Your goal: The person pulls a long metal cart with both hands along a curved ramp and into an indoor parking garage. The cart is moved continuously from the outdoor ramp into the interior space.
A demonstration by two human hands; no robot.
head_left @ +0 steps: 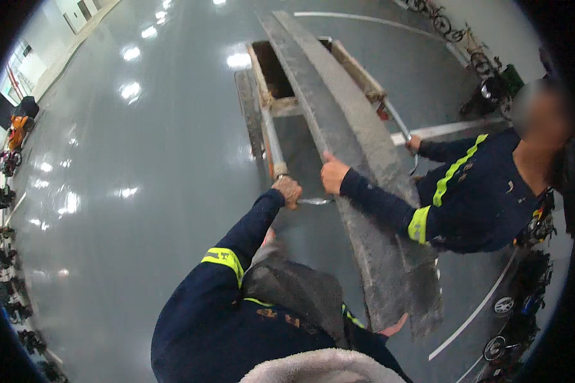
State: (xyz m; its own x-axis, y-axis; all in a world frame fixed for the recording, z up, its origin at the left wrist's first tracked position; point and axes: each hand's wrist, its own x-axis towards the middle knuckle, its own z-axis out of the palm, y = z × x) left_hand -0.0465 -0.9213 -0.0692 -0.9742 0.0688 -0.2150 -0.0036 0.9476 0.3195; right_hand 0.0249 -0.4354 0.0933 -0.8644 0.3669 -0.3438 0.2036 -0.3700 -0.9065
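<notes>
My left hand [288, 191] is closed around the left handle [273, 147] of a handcart. Long grey planks [364, 159] lie lengthwise over the cart, slanting from its far end back toward me. Beside the near end of the planks is my right hand [395, 327], its visible fingers stretched out; whether it bears any of their weight I cannot tell. At the right, a co-worker in a dark blue top with yellow bands has one hand [333, 173] on the planks' left edge. The co-worker's other hand [414, 143] is at the cart's right handle [397, 121].
The cart's box [281, 102] has worn, dirty walls. Glossy grey floor [140, 223] with white lines spreads around us. Bicycles [442, 24] and motorbikes stand along the right wall, and several more vehicles, one an orange motorbike [20, 127], line the left side.
</notes>
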